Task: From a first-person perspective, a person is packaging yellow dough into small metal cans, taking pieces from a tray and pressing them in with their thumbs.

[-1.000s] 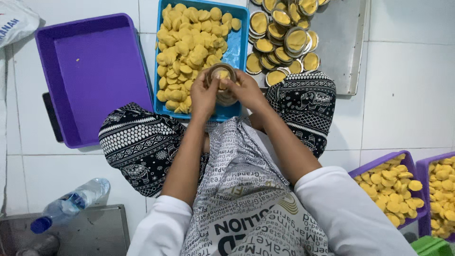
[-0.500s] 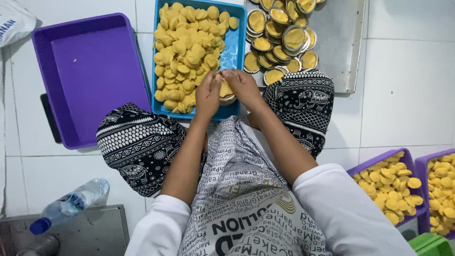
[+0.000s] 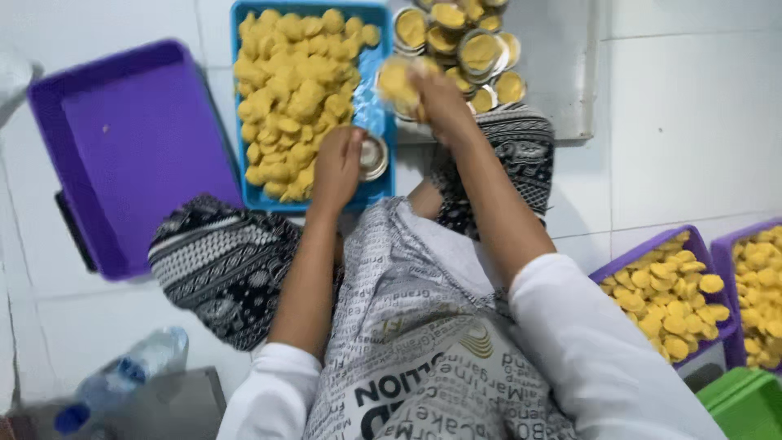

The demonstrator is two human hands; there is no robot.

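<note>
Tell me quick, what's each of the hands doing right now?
Left hand: closed on a small metal mould over the blue tray.
Right hand: closed on a yellow-filled mould, blurred.

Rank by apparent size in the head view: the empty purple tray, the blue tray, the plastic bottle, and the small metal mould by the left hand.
1. Empty purple tray and blue tray: too alike to rank.
2. Plastic bottle, nearer the camera.
3. Metal mould by the left hand.
</note>
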